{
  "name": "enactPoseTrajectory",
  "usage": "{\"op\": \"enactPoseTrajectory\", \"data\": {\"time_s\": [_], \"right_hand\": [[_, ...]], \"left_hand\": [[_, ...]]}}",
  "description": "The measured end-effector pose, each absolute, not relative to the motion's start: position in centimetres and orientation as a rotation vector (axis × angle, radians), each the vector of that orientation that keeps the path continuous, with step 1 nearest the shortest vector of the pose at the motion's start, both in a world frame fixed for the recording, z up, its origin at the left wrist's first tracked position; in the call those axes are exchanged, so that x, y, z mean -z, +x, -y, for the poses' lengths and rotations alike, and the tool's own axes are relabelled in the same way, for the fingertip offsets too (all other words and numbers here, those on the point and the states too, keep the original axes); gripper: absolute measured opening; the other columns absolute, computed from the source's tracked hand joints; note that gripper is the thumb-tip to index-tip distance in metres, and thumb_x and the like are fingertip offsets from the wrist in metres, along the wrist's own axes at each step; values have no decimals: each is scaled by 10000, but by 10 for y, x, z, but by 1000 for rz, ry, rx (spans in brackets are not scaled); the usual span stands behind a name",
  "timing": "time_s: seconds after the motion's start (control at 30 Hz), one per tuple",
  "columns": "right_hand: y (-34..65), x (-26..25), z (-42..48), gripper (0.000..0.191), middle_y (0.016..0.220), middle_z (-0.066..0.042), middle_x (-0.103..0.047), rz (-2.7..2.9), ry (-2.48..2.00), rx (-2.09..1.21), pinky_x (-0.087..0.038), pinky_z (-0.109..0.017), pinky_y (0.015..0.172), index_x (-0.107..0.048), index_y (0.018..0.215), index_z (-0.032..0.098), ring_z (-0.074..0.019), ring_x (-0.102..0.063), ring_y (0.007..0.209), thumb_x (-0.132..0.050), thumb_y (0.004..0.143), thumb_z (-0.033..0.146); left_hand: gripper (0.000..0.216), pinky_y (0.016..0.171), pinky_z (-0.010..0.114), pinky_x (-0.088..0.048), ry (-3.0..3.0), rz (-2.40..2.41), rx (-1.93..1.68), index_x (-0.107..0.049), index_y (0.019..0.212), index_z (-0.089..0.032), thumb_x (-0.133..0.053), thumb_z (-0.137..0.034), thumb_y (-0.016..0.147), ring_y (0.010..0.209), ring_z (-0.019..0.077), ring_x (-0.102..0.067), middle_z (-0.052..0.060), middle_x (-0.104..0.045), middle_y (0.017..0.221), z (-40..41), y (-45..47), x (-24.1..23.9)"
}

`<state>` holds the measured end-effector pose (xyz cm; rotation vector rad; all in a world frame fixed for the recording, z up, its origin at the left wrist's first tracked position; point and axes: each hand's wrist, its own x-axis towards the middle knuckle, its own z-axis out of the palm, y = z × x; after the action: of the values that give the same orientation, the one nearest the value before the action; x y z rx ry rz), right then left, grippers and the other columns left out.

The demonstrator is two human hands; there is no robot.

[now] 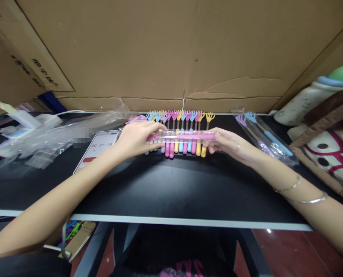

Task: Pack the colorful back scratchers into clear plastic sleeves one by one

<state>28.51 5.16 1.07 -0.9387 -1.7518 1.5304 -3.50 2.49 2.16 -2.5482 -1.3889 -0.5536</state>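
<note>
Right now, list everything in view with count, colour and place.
Wrapped rod: one, pink, centre, held
Scratchers: many, partly hidden; pink, yellow, blue, purple; in a row beneath the rod
Wrapped scratchers: two, purple and blue, right
Packet: one, pink, beside the row
Phone: one, white-screened, left of the row
Plastic wrap: uncounted, clear, left
Adapter: one, white, far left
Bottle: one, white, green-topped, right
Cloth bag: one, brown and white, right
Cardboard panels: several, brown, back
Desk: one, black, centre
Box: one, brown, colourful contents, below desk
Floor: one, red, lower edge
Bracelets: two, silver, right
Left hand: one, bare, rod's left end
Right hand: one, bare, rod's right end
</note>
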Motion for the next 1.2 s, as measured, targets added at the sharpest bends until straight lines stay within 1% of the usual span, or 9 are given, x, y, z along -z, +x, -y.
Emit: {"op": "enactPoseTrajectory", "data": {"time_s": [0.13,0.27,0.3,0.37,0.47,0.7,0.83,1.03,1.2], "right_hand": [[288,-13,-53,374,903,-37,-662,1741,-929,-1458,-512,-280,700,-629,1013,197,-115,-573,692,-678,830,519],[291,-15,-55,330,865,-31,-647,1713,-926,-1407,-504,-275,686,-634,1003,202,-121,-568,702,-664,845,490],[291,-15,-56,327,860,-31,-645,1702,-931,-1404,-504,-273,682,-632,1004,204,-125,-573,713,-667,843,487],[292,-15,-58,338,857,-34,-644,1686,-936,-1412,-508,-275,675,-627,1005,206,-131,-577,718,-677,834,493],[294,-16,-59,360,859,-34,-638,1688,-926,-1424,-516,-277,675,-633,1002,199,-122,-565,692,-690,823,506],[296,-15,-63,387,850,-13,-676,1598,-850,-1572,-521,-287,692,-670,1004,239,-124,-597,694,-754,758,526],[295,-13,-65,411,852,-13,-707,1556,-834,-1653,-518,-283,689,-700,972,244,-122,-607,684,-801,694,529],[297,-10,-64,385,832,-9,-706,1512,-798,-1725,-510,-297,709,-688,1024,223,-124,-609,687,-788,726,446],[297,-7,-64,373,828,-28,-711,1516,-833,-1817,-513,-313,766,-700,975,192,-144,-632,727,-739,770,501]], "left_hand": [[465,666,248,-391,-2625,1457,491,-593,1201,-265,-568,-584,864,873,201,-668,8,-715,1075,-23,-36,-28],[495,636,235,-385,-2783,1602,281,-560,1256,-277,-454,-610,905,716,175,-648,-21,-707,839,-25,-41,-31],[505,632,232,-384,-2817,1613,247,-559,1259,-279,-435,-619,907,698,171,-642,-23,-699,814,-26,-42,-31],[523,638,229,-390,-2854,1609,236,-566,1253,-270,-413,-630,905,716,171,-642,-10,-702,846,-28,-44,-32],[512,652,228,-390,-2831,1587,278,-600,1207,-252,-446,-620,885,754,178,-645,3,-709,865,-28,-44,-33],[377,601,200,-330,-2773,1573,360,-650,1094,-259,-552,-533,853,654,142,-611,-46,-668,696,-26,-41,-37],[345,611,197,-329,-2800,1563,400,-649,1081,-271,-553,-525,868,690,141,-624,-54,-682,720,-27,-42,-35],[330,574,191,-307,-2752,1582,389,-665,1055,-264,-599,-510,845,629,135,-595,-51,-646,669,-28,-41,-32],[308,557,186,-295,-2735,1538,410,-673,1036,-275,-613,-510,847,596,125,-573,-58,-600,622,-29,-43,-29]]}}
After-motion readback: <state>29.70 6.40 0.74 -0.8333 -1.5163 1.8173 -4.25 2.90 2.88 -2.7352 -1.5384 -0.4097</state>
